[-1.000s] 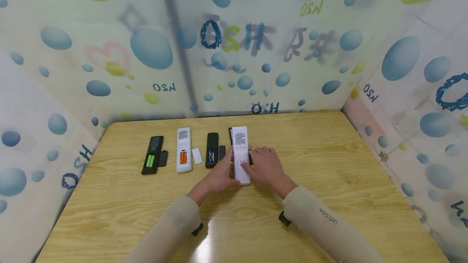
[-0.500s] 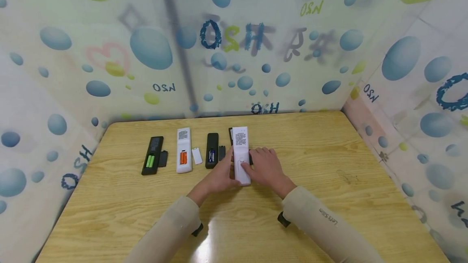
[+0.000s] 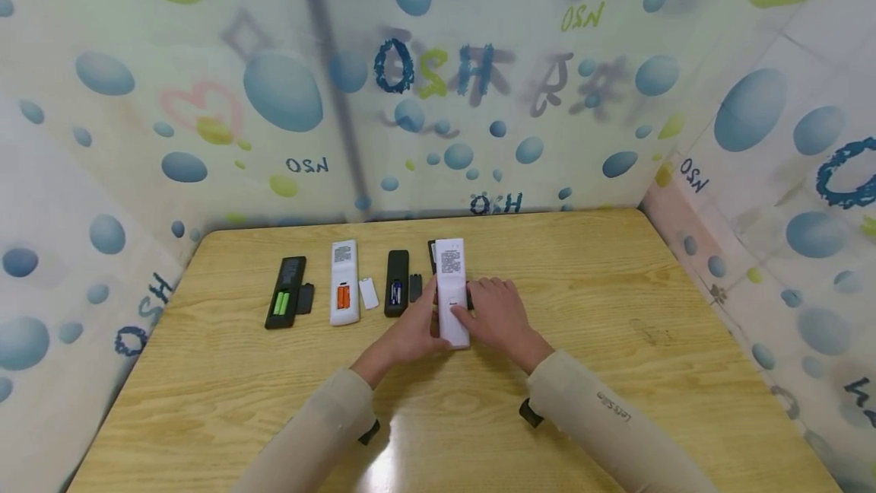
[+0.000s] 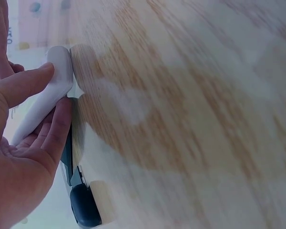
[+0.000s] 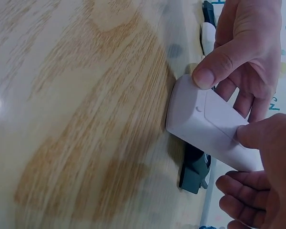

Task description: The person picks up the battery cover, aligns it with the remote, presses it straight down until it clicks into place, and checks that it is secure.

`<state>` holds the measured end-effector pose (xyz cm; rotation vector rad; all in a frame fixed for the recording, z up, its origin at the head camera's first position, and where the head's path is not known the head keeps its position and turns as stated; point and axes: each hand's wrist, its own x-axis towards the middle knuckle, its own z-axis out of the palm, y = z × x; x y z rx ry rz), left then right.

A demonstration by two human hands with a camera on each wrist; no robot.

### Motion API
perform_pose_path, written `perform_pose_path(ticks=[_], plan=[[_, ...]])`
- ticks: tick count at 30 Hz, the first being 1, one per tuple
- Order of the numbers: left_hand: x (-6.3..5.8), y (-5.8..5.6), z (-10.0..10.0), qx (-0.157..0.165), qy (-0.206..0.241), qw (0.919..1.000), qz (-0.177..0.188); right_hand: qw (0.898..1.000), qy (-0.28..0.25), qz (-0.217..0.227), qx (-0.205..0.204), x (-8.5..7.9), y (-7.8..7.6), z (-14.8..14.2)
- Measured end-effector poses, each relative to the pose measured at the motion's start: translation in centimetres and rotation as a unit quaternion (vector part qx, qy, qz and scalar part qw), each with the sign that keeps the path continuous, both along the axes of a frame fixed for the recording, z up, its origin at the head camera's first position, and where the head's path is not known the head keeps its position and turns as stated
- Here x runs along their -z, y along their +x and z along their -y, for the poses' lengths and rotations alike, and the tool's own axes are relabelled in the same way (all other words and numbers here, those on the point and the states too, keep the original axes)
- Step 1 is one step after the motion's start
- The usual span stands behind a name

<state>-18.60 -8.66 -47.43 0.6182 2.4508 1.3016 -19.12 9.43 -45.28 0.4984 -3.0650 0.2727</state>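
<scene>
A white remote control (image 3: 450, 272) lies back side up between both hands, its printed label at the far end. My left hand (image 3: 411, 329) grips its near end from the left, thumb on the end and fingers along the side and underneath. From the right, my right hand (image 3: 503, 314) holds it with the thumb pressing on the battery cover (image 5: 224, 117) and the fingers curled by the opposite edge. The cover sits on the back. Partly hidden under and behind the white remote is a dark remote (image 3: 432, 251), with a dark piece (image 5: 195, 169) showing beside it.
Left on the wooden table (image 3: 582, 417) lie a black remote (image 3: 290, 272) with green batteries, a white remote (image 3: 344, 268) with orange ones and another black remote (image 3: 397, 268) with blue ones. Covers (image 3: 305, 298) lie beside them. A patterned wall (image 3: 438, 128) stands behind.
</scene>
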Motion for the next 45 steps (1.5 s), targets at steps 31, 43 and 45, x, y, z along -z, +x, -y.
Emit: perform_pose_path(ticks=[31,43,45], plan=[[-0.09,-0.17,-0.14,0.000,-0.011,0.9999,-0.011,0.999,-0.024,0.040,0.013,0.24,-0.64,0.00],[-0.20,0.00,-0.03,0.006,-0.005,0.9998,-0.016,0.998,-0.014,0.054,0.003,0.08,-0.56,0.14],[-0.21,0.04,-0.07,0.004,-0.009,0.9999,-0.013,0.999,-0.009,0.051,0.003,0.01,-0.45,0.10]])
